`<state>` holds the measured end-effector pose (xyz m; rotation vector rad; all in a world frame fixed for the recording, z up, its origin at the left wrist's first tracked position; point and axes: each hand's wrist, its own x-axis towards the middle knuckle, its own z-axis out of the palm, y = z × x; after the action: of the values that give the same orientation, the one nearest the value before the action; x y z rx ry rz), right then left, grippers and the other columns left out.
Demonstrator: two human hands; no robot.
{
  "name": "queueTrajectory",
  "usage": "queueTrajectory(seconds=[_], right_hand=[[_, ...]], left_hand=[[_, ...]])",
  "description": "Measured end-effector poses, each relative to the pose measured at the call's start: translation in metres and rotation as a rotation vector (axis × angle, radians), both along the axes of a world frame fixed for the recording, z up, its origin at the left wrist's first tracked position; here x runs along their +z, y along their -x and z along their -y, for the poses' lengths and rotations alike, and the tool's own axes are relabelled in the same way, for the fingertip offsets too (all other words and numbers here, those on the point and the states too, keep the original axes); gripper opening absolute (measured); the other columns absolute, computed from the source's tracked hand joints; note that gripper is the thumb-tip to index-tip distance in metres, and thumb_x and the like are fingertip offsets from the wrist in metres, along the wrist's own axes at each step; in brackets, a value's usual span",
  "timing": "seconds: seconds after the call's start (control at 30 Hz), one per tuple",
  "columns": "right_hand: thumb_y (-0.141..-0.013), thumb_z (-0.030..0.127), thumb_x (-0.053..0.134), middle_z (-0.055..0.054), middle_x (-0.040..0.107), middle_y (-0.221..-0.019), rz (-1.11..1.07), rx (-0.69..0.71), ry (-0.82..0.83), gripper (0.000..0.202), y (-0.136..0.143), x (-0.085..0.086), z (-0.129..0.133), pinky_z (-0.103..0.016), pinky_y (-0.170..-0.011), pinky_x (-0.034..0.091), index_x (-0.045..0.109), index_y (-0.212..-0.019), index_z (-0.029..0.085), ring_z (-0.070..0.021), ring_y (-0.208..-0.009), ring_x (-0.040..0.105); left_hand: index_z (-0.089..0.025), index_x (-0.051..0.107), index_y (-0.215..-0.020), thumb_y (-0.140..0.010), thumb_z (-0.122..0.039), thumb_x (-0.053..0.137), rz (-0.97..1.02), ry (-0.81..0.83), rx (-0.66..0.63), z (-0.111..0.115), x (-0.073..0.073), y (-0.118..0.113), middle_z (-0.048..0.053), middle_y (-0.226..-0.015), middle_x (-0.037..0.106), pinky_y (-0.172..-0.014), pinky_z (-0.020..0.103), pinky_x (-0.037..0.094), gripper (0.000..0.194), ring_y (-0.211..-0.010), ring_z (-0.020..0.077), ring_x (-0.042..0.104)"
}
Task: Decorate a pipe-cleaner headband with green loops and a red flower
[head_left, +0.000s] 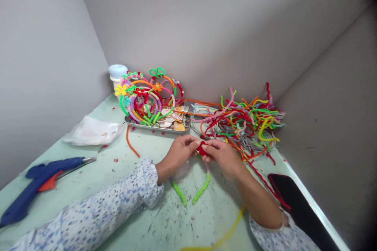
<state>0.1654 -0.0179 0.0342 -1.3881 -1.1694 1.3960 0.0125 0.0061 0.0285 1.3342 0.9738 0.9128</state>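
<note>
My left hand and my right hand meet above the middle of the table, their thumbs and fingertips closed in a pinch. Between them is a small red fuzzy piece, perhaps a pipe-cleaner flower; its exact shape is hidden by the fingers. It sits at the top of a headband wrapped in pipe cleaner, pale pink higher up and bright green at both ends, which point toward me. The top of the band is covered by my hands. A yellow pipe cleaner lies near the front edge.
Behind my hands, a metal tray holds finished headbands and flat shell-like pieces. Right of it lies a tangled pile of pipe cleaners. A blue glue gun, plastic bag, white bottle and phone flank them.
</note>
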Motion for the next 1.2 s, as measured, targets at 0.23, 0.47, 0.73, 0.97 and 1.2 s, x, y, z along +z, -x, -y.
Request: queueTrajectory(seconds=[0.23, 0.47, 0.73, 0.97, 1.2], right_hand=[[-0.070, 0.032, 0.067, -0.003, 0.067, -0.064, -0.001, -0.001, -0.016, 0.018, 0.001, -0.002, 0.001, -0.024, -0.052, 0.043, 0.067, -0.077, 0.016, -0.0119, -0.053, 0.056], [-0.072, 0.030, 0.065, -0.001, 0.064, -0.058, 0.080, 0.013, -0.016, 0.012, 0.003, -0.001, 0.002, -0.023, -0.047, 0.040, 0.066, -0.073, 0.018, -0.0125, -0.051, 0.056], [-0.070, 0.031, 0.070, -0.003, 0.067, -0.068, -0.186, -0.039, 0.040, 0.019, -0.004, -0.009, -0.004, -0.020, -0.056, 0.047, 0.066, -0.081, 0.015, -0.0102, -0.058, 0.060], [-0.070, 0.029, 0.069, -0.004, 0.067, -0.067, -0.149, -0.041, 0.077, 0.018, -0.001, -0.006, -0.003, -0.020, -0.056, 0.048, 0.066, -0.079, 0.014, -0.0104, -0.057, 0.060], [-0.071, 0.042, 0.066, -0.004, 0.065, -0.082, 0.005, -0.013, -0.039, 0.030, -0.009, 0.006, -0.001, -0.021, -0.050, 0.044, 0.066, -0.090, 0.018, -0.0141, -0.069, 0.058]], left_hand=[[-0.013, 0.059, -0.071, -0.075, -0.033, 0.058, 0.050, 0.072, 0.004, -0.001, -0.002, -0.001, -0.001, -0.057, 0.053, -0.050, 0.022, 0.034, 0.021, -0.050, 0.0082, 0.045], [-0.013, 0.060, -0.069, -0.075, -0.033, 0.060, -0.064, -0.029, -0.013, -0.002, 0.000, 0.002, -0.002, -0.055, 0.052, -0.051, 0.022, 0.033, 0.021, -0.050, 0.0085, 0.043], [-0.014, 0.057, -0.074, -0.079, -0.044, 0.054, 0.106, 0.107, -0.024, -0.002, -0.002, -0.001, 0.000, -0.060, 0.056, -0.054, 0.023, 0.037, 0.031, -0.054, 0.0105, 0.052], [-0.013, 0.057, -0.073, -0.071, -0.025, 0.060, -0.030, 0.093, -0.007, 0.000, -0.004, -0.002, -0.002, -0.057, 0.055, -0.051, 0.022, 0.035, 0.013, -0.050, 0.0086, 0.046], [-0.015, 0.056, -0.069, -0.070, -0.025, 0.057, -0.057, 0.068, -0.024, -0.001, -0.007, 0.000, -0.002, -0.055, 0.054, -0.051, 0.022, 0.035, 0.011, -0.050, 0.0095, 0.046]])
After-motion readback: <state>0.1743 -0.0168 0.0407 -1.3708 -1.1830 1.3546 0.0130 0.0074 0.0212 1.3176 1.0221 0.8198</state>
